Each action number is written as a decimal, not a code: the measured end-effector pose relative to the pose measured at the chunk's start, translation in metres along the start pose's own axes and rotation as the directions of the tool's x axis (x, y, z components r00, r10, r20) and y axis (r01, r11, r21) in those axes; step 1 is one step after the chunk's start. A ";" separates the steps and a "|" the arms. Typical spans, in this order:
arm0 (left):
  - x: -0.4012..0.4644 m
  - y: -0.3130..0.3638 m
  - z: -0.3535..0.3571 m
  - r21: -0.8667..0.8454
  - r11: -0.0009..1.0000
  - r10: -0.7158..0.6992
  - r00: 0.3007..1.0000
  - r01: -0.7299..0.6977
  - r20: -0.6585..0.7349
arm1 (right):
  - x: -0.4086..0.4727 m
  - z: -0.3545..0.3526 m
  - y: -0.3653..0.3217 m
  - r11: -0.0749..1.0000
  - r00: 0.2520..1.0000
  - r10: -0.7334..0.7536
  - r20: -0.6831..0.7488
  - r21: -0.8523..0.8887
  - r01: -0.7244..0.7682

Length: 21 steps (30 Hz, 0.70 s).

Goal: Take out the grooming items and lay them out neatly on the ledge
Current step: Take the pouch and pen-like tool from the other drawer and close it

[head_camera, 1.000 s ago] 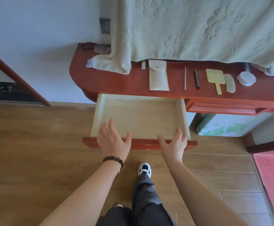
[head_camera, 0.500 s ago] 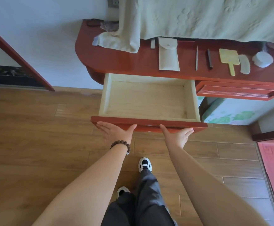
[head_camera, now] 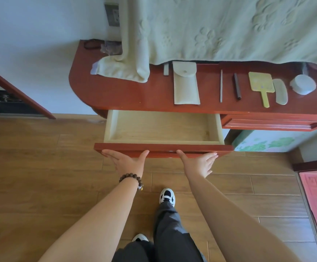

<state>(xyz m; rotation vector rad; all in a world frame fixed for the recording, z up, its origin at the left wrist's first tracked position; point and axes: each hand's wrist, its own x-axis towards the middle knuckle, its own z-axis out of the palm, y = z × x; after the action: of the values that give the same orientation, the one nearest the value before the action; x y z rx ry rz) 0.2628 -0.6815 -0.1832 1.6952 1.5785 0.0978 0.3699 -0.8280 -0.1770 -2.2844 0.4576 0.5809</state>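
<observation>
Both hands: the left hand (head_camera: 127, 161) and the right hand (head_camera: 198, 163) are lying flat with fingers spread apart, gripping nothing, palms pressing against the red front panel of the drawer (head_camera: 163, 148). Thumbs are pointing inward toward each other, one hand to each side of the panel's middle, which should be keeping the push even so the drawer does not skew on its runners.
Drawer: it is standing pulled out and showing a bare pale wooden bottom, so I judge the taking-out part is finished and the hands are readying to slide it shut.
Grooming items: they are lying in a row on the red ledge (head_camera: 116, 95), well apart from the hands, all with their long sides running front to back, which is giving the neat look the task asks for.
Row from the left: a pale snap-flap pouch (head_camera: 186, 86), a thin grey file (head_camera: 221, 86), a dark stick (head_camera: 237, 86), a yellow hand mirror (head_camera: 261, 86) with its handle pointing forward, a pale curved comb (head_camera: 280, 91) touching or just beside the mirror, and a round white jar (head_camera: 303, 85).
Small grey strip (head_camera: 166, 69): it is lying just left of the pouch, partly under the hanging green towel (head_camera: 229, 29); what it is I cannot tell.
Progress: judging by the layout, close to complete.
</observation>
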 end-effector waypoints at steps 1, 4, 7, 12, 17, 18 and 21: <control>0.005 0.005 0.002 -0.020 1.000 0.000 1.000 0.000 -0.003 | 0.006 0.002 -0.006 1.000 1.000 -0.003 0.004 0.001 0.003; 0.018 0.025 0.008 -0.052 0.999 0.008 1.000 -0.009 -0.014 | 0.022 0.008 -0.023 1.000 1.000 -0.018 0.012 0.004 0.018; 0.031 0.045 0.014 -0.038 0.999 -0.004 0.999 0.003 -0.038 | 0.038 0.012 -0.040 0.999 0.999 -0.035 0.024 0.001 0.035; 0.057 0.070 0.019 -0.064 0.998 -0.013 0.999 0.010 -0.042 | 0.059 0.020 -0.063 0.998 0.997 -0.062 0.035 -0.003 0.062; 0.079 0.089 0.021 -0.053 0.999 -0.008 1.000 0.007 -0.011 | 0.076 0.026 -0.083 0.996 0.995 -0.090 0.031 0.001 0.090; 0.084 0.092 0.022 -0.060 0.998 -0.013 1.000 0.013 -0.002 | 0.079 0.027 -0.087 0.996 0.995 -0.092 0.027 0.004 0.092; 0.094 0.099 0.025 -0.042 0.999 -0.019 1.000 0.019 0.014 | 0.084 0.029 -0.096 0.996 0.995 -0.093 0.022 0.009 0.093</control>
<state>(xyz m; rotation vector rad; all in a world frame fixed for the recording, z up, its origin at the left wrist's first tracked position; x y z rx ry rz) 0.3766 -0.6023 -0.1843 1.6444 1.5714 0.1092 0.4787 -0.7553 -0.1857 -2.2761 0.3403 0.5566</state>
